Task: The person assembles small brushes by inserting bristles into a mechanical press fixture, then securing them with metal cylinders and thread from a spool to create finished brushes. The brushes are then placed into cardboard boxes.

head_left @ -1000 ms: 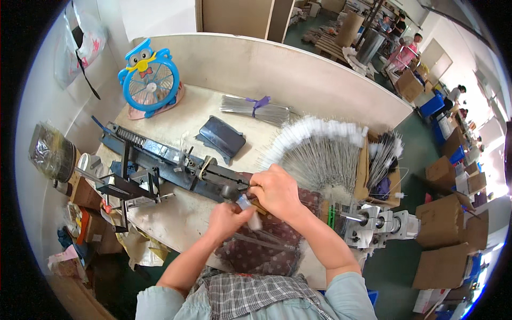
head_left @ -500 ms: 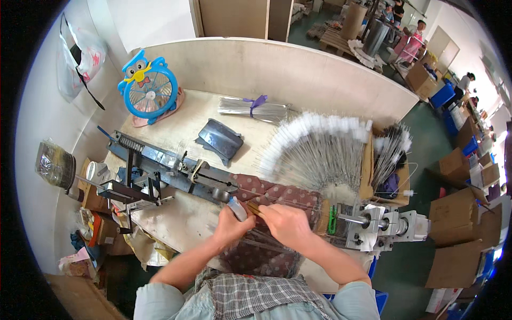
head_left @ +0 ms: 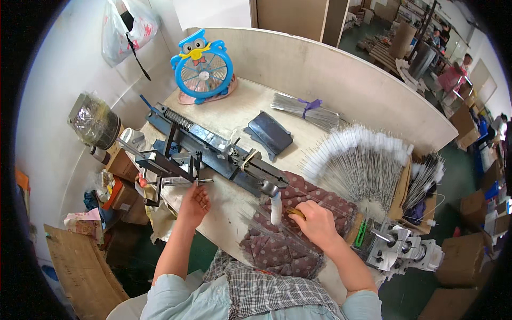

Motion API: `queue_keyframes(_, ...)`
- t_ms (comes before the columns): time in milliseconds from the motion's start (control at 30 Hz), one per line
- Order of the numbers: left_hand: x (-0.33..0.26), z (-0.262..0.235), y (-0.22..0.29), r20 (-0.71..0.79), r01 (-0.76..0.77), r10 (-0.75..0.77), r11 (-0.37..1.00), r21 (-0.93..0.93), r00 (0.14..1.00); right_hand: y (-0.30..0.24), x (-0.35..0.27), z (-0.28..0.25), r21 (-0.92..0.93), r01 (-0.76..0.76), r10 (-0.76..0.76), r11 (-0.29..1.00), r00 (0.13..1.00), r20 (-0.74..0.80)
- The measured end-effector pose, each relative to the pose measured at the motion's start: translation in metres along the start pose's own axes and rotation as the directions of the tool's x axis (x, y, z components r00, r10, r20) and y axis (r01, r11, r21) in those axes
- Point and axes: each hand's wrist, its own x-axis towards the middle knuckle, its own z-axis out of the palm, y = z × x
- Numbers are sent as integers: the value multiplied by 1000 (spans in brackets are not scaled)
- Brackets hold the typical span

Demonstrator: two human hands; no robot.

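1. Head view: your right hand (head_left: 318, 223), right of centre in the frame, has its fingers closed round a brass-coloured tool (head_left: 296, 213) above the brown dotted cloth (head_left: 280, 261).
2. Your left hand (head_left: 196, 205), left of centre, has loosely curled fingers beside a metal bar (head_left: 178, 182) under the black frame (head_left: 164, 164); I cannot tell whether they grip it.
3. Just left of your tool, a white-wrapped handle (head_left: 276, 209) points down at the lower end of the long dark fixture (head_left: 216, 159).

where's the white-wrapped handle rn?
Head view, slightly right of and below centre: the white-wrapped handle runs down-picture from the round metal knob, over the brown polka-dot cloth, left of the right hand.
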Motion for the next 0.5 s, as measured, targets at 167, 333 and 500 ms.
queue_keyframes(167, 21, -19, 2, 50, -45, 46, 999, -21, 998, -2, -2, -2, 34, 39, -40, 999, 999, 30)
queue_keyframes(333, 16, -5, -8, -17, -34, 33, 993, -109, 999, -8, -14, -30, 60, 63, -60, 996, 997, -40)
queue_keyframes(500, -16, 28, -47, 150, -208, 205, 978, 4, 967, -8, -12, -70, -50, 80, -89, 996, 971, -220)
